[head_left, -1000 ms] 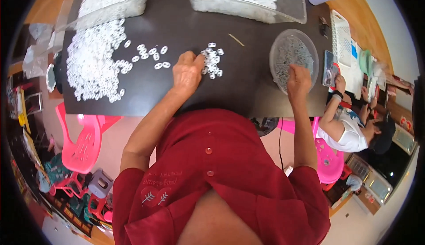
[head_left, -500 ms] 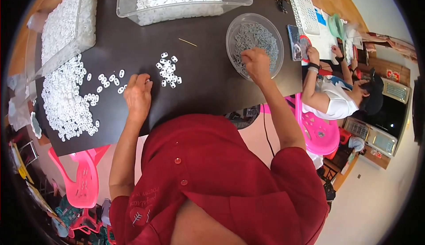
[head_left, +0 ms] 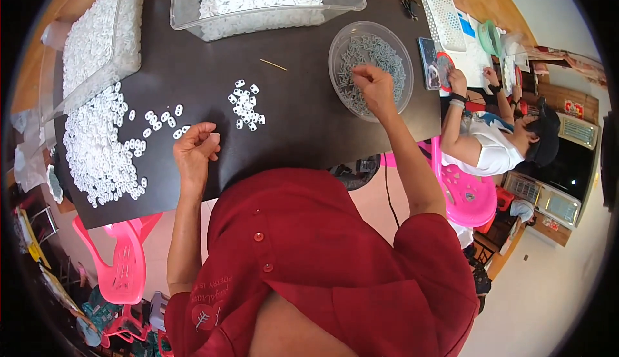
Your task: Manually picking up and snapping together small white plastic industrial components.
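My left hand [head_left: 195,152] is raised just over the dark table, its thumb and fingers pinched round a small white plastic piece [head_left: 215,138]. To its left, several loose white oval pieces with two holes [head_left: 155,123] lie beside a large spread pile [head_left: 97,150]. A small cluster of white pieces [head_left: 245,107] lies to its right. My right hand [head_left: 376,89] is over a round clear bowl [head_left: 334,60] of small grey metal screws [head_left: 380,50]. Its fingers are pinched together; whatever they hold is too small to make out.
Two clear bins of white pieces stand on the table, one at the far middle [head_left: 271,16], one tipped at the left [head_left: 106,41]. A thin yellowish stick [head_left: 273,64], a phone [head_left: 428,63] and a white basket [head_left: 442,15] also lie there. Another person [head_left: 496,138] works at the right.
My left hand has turned and lifted a little, and the white piece now shows between its fingertips. My right hand stays over the bowl, barely shifted.
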Tool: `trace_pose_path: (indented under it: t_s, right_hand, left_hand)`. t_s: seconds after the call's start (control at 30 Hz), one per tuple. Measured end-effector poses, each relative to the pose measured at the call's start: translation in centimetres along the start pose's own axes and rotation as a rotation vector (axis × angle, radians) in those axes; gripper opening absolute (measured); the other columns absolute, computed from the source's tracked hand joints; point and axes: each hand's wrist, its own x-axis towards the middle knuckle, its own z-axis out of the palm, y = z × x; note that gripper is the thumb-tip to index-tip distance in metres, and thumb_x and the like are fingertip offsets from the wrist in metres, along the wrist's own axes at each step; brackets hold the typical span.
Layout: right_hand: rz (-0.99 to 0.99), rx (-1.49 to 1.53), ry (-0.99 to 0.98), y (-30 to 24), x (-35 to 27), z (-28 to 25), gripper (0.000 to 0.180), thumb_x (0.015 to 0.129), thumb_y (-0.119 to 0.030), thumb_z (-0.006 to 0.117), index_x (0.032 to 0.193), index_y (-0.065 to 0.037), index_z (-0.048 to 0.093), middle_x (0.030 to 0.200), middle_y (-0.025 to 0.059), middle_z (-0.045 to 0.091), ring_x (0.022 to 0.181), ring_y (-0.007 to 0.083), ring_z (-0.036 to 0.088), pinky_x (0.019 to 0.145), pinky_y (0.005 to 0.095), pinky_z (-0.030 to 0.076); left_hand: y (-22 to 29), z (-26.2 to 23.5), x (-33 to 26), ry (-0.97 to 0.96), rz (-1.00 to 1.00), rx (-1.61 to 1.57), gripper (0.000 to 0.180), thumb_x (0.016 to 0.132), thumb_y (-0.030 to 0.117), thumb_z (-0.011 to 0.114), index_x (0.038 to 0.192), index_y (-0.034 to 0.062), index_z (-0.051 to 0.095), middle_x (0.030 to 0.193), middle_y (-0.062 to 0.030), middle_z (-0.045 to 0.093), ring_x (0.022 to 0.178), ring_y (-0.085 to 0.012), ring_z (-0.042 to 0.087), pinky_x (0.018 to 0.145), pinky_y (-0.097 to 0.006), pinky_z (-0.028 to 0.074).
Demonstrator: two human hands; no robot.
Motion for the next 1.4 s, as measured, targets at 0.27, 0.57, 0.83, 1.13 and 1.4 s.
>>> trace_pose_path:
  t_s: [0.27, 0.57, 0.83, 1.13, 1.4]
  right_hand:
    - [-0.253, -0.349, -0.053, -1.9, -0.6, 1.2, 0.014, 0.071, -0.013, 0.064, 0.084, -0.009, 0.067, 0.079, 0.0120, 0.065, 0.077, 0.0307, 0.061, 0.069, 0.0410, 0.048]
    - [-0.140, 0.014, 0.024, -0.2, -0.2, 1.3, 0.018, 0.074, -0.004, 0.065, 0.091, -0.003, 0.067, 0.081, 0.0080, 0.067, 0.074, 0.0161, 0.062, 0.068, 0.0268, 0.048]
    - [-0.161, -0.093, 0.012, 0.1, -0.2, 1.4, 0.014, 0.073, -0.004, 0.064, 0.086, -0.003, 0.067, 0.079, 0.0066, 0.066, 0.075, 0.0154, 0.061, 0.068, 0.0263, 0.047]
    - [-0.428, -0.389, -0.022, -1.5, 1.1, 2.9, 0.006, 0.067, -0.011, 0.065, 0.072, -0.007, 0.064, 0.074, 0.0111, 0.061, 0.076, 0.0303, 0.057, 0.068, 0.0407, 0.046]
    - [-0.573, -0.597, -0.019, -0.9, 1.1, 2.8, 0.006, 0.068, -0.006, 0.062, 0.073, -0.007, 0.061, 0.076, 0.0092, 0.059, 0.078, 0.0303, 0.056, 0.066, 0.0412, 0.045]
  left_hand:
    - [-0.2, -0.2, -0.9, -0.008, -0.075, 0.044, 0.009, 0.080, 0.006, 0.064, 0.088, 0.0032, 0.064, 0.068, -0.0014, 0.059, 0.054, -0.0064, 0.051, 0.044, -0.019, 0.038]
    - [-0.4, 0.0, -1.7, -0.041, -0.156, -0.126, 0.008, 0.081, 0.004, 0.062, 0.088, -0.0001, 0.062, 0.072, -0.0062, 0.061, 0.057, -0.0099, 0.055, 0.047, -0.021, 0.043]
    - [-0.6, 0.3, -1.8, -0.083, -0.151, -0.181, 0.007, 0.081, 0.003, 0.061, 0.088, -0.0004, 0.061, 0.073, -0.0077, 0.062, 0.057, -0.0114, 0.056, 0.047, -0.022, 0.044]
    - [-0.6, 0.6, -2.2, -0.070, -0.193, -0.189, 0.007, 0.081, 0.002, 0.061, 0.087, -0.0006, 0.060, 0.072, -0.0076, 0.062, 0.056, -0.0115, 0.056, 0.047, -0.022, 0.043]
    - [0.1, 0.6, -2.3, -0.023, -0.185, -0.277, 0.006, 0.081, 0.002, 0.061, 0.087, -0.0006, 0.061, 0.073, -0.0079, 0.062, 0.057, -0.0109, 0.055, 0.047, -0.022, 0.044]
